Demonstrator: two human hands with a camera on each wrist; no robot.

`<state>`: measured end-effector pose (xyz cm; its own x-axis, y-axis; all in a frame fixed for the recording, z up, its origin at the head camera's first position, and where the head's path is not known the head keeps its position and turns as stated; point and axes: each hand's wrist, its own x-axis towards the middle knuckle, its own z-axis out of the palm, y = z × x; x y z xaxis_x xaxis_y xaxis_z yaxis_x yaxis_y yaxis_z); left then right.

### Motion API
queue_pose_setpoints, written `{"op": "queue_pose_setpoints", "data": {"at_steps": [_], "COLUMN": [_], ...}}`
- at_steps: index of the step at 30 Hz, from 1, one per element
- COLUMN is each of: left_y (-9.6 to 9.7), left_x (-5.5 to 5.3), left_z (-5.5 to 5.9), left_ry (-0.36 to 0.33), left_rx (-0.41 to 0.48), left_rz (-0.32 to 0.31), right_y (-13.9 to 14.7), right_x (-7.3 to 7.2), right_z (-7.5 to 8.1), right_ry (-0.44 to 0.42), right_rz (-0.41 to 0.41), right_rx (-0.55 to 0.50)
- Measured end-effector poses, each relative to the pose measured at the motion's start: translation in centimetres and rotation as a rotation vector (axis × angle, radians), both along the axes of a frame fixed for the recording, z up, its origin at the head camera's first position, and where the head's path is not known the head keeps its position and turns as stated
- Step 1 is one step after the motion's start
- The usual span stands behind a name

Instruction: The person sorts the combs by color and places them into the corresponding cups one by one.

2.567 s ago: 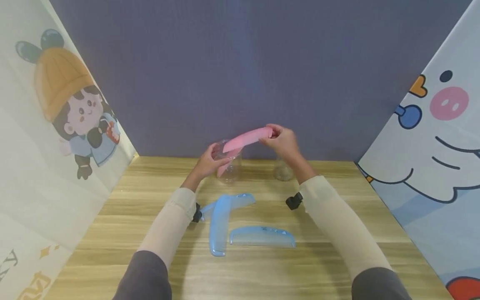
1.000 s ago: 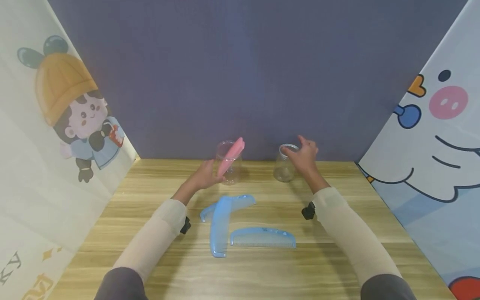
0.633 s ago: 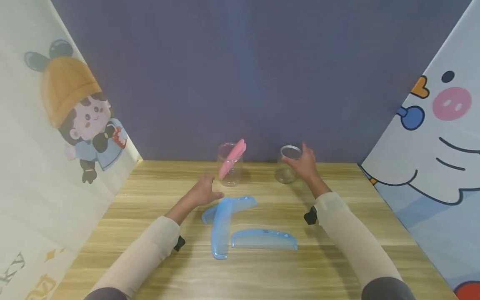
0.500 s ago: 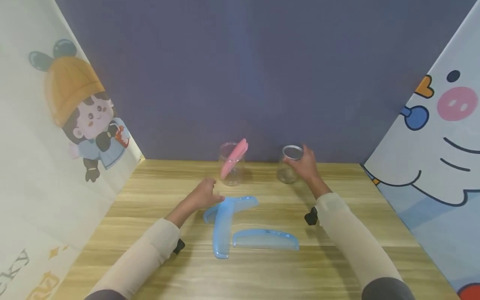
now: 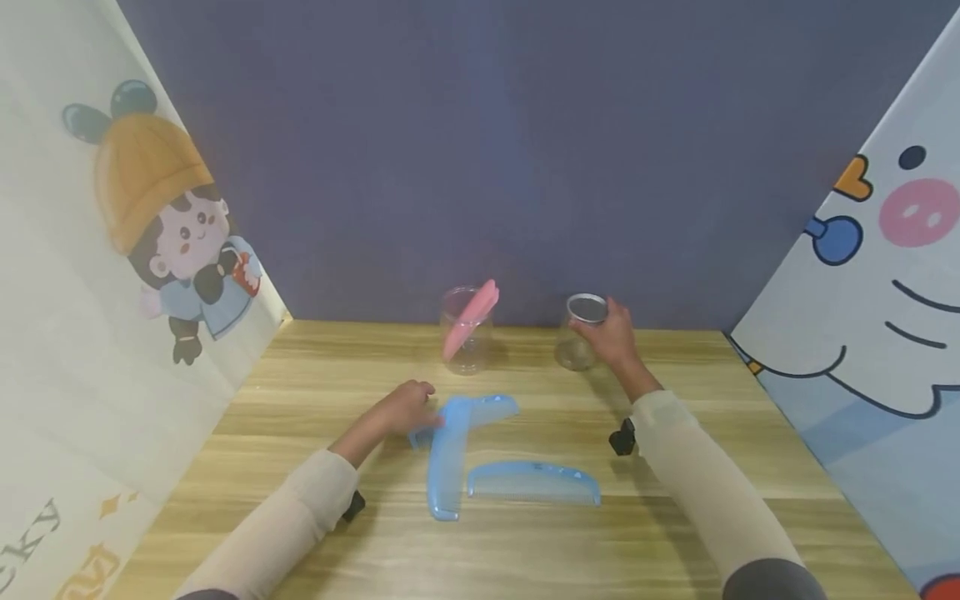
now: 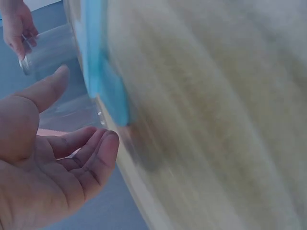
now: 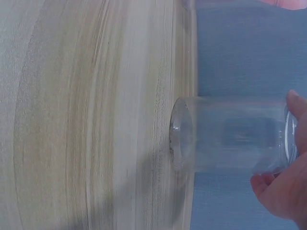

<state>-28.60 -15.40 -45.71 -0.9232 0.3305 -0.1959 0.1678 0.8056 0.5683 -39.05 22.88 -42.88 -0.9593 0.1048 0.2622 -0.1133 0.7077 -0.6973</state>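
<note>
My left hand (image 5: 405, 408) hovers at two crossed blue combs: a lengthwise comb (image 5: 447, 479) lies over a crosswise comb (image 5: 493, 407). In the left wrist view its thumb and fingers are apart, with nothing between them, and a blue comb (image 6: 114, 96) is just beyond the fingertips. My right hand (image 5: 613, 340) grips a clear jar (image 7: 235, 136) around its rim, thumb on one side and fingers on the other. The jar stands upright on the table. To its left, pink combs (image 5: 469, 323) lean inside a second clear jar (image 5: 471, 360).
A third blue comb (image 5: 534, 483) lies nearer me on the wooden table (image 5: 525, 550). Behind both jars rises a dark back panel (image 5: 480, 167). Printed cartoon panels stand at the left and right sides.
The pink comb my right hand held is now in the left jar. My right hand moved to the right jar and took hold of it. My left hand left its jar and came down to the blue combs.
</note>
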Motion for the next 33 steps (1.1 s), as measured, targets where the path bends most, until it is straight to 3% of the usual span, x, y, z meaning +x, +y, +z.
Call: {"op": "queue_pose_setpoints", "data": {"at_steps": [8,13,17,20,25,33], "left_y": [0.5,0.7,1.0,1.3,1.5,1.3], "left_x": [-0.9,-1.9,-2.4,-2.6,-2.6,-2.8], "left_z": [-0.7,-1.1,-1.5,-1.6,-1.2,-0.7], "left_ry": [0.116,0.227,0.230,0.218,0.297,0.261], "left_rx": [-0.023,-0.042,-0.056,-0.107,-0.264,-0.269], "left_rz": [-0.098,-0.297,-0.414,-0.447,-0.527,-0.501], "right_y": [0.4,0.4,0.4,0.4,0.3,0.5], "right_x": [0.1,0.1,0.1,0.1,0.0,0.1], "right_z": [-0.3,-0.5,-0.4,-0.4,-0.3,-0.5], "right_ry": [0.020,0.033,0.032,0.025,0.026,0.003], "right_rz": [0.007,0.004,0.001,0.003,0.004,0.005], "right_rx": [0.005,0.027,0.026,0.017,0.020,0.006]}}
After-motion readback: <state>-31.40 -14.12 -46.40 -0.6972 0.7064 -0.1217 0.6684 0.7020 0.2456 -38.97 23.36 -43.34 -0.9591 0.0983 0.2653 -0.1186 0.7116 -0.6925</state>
